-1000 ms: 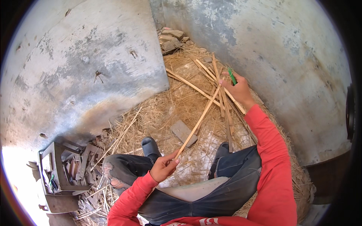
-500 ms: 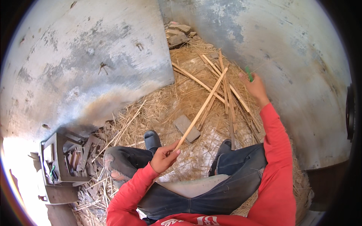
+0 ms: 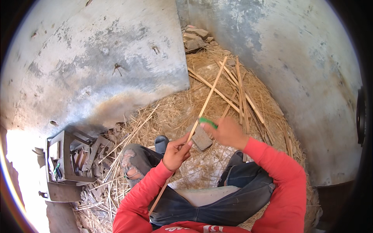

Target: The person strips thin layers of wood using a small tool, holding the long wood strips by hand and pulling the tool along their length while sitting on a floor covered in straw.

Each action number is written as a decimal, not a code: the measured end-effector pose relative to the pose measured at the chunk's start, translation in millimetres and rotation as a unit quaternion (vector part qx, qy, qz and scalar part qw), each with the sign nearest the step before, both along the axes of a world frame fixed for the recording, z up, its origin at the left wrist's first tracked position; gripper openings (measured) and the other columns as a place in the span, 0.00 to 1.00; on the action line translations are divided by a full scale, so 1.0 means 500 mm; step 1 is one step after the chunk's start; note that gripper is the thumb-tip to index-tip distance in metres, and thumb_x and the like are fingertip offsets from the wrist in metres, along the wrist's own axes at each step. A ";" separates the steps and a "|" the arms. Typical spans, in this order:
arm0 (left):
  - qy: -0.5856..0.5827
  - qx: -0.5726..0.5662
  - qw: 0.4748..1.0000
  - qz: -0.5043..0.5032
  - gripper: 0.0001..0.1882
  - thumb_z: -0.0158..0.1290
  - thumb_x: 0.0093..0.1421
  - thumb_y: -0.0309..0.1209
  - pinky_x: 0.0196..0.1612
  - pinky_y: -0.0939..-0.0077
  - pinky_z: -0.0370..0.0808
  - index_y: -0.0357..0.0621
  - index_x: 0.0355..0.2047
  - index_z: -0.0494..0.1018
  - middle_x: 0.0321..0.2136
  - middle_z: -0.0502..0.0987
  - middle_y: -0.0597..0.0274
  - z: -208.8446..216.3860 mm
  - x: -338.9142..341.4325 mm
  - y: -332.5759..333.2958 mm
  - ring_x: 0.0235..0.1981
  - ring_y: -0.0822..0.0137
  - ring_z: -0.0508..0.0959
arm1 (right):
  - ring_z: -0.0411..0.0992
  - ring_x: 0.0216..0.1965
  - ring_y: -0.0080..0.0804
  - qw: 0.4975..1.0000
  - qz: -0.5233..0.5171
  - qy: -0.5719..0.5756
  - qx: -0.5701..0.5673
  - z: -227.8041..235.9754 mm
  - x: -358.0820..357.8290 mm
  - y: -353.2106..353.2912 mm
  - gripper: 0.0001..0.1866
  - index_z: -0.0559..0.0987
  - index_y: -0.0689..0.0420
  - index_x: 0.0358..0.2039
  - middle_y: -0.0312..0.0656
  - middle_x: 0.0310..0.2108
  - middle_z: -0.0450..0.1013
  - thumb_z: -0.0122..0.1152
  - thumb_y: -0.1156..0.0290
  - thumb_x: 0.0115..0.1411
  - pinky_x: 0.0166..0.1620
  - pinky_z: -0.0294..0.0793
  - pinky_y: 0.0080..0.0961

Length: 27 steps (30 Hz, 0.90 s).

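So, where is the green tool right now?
In the head view, just right of centre, the green tool is in the right hand, its left end at the wooden strip the left hand holds.

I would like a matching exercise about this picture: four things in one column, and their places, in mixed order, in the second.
Things:
1. long pale wooden strip
2. small green tool
3. grey rectangular block
4. grey-brown box-like frame

Places:
A. in the right hand
B. at the picture's far left
C. on the straw-covered floor, near the picture's middle
D. in the left hand

Pairs: 1-D, 2-A, 3-C, 4-B
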<state>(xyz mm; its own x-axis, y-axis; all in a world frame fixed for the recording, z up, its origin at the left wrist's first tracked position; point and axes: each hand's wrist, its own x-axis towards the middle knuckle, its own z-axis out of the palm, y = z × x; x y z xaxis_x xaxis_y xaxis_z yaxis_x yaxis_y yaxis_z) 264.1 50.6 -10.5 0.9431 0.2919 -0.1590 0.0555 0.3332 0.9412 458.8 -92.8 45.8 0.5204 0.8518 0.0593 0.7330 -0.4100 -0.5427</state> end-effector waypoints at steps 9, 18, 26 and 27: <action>-0.009 -0.070 0.997 -0.008 0.23 0.45 0.71 0.28 0.17 0.83 0.52 0.40 0.66 0.63 0.14 0.55 0.76 0.001 -0.019 -0.002 0.11 0.81 0.53 | 0.75 0.21 0.54 0.998 0.047 -0.035 0.014 -0.042 -0.039 -0.007 0.38 0.84 0.60 0.28 0.53 0.15 0.71 0.46 0.34 0.63 0.26 0.73 0.47; 0.004 -0.052 0.999 -0.013 0.23 0.48 0.70 0.25 0.19 0.83 0.53 0.37 0.65 0.63 0.16 0.59 0.77 -0.011 -0.031 0.015 0.15 0.83 0.54 | 0.70 0.18 0.49 0.992 -0.108 -0.053 0.024 -0.023 0.089 0.008 0.39 0.78 0.60 0.21 0.52 0.15 0.70 0.44 0.34 0.65 0.25 0.67 0.45; 0.061 0.036 0.989 -0.127 0.25 0.51 0.69 0.27 0.20 0.83 0.55 0.37 0.65 0.63 0.18 0.59 0.76 -0.020 -0.125 0.022 0.18 0.83 0.57 | 0.70 0.20 0.50 0.915 -0.333 -0.183 0.136 -0.103 0.366 -0.139 0.40 0.80 0.66 0.25 0.51 0.16 0.71 0.42 0.36 0.66 0.29 0.66 0.46; 0.065 0.065 0.984 -0.154 0.25 0.51 0.69 0.27 0.20 0.83 0.55 0.37 0.65 0.63 0.18 0.59 0.76 -0.014 -0.146 0.030 0.18 0.83 0.58 | 0.70 0.21 0.51 0.867 -0.435 -0.176 0.166 -0.098 0.399 -0.170 0.40 0.81 0.65 0.26 0.52 0.17 0.72 0.42 0.35 0.66 0.30 0.66 0.46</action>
<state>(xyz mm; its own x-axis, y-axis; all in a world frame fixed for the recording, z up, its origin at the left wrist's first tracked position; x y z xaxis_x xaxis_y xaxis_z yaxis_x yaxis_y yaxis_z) 191.2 65.4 -17.5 0.9643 0.0209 -0.2642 0.2576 0.1592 0.9530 658.2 -177.9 -3.1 0.8571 0.0521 0.5124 0.3700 -0.7544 -0.5423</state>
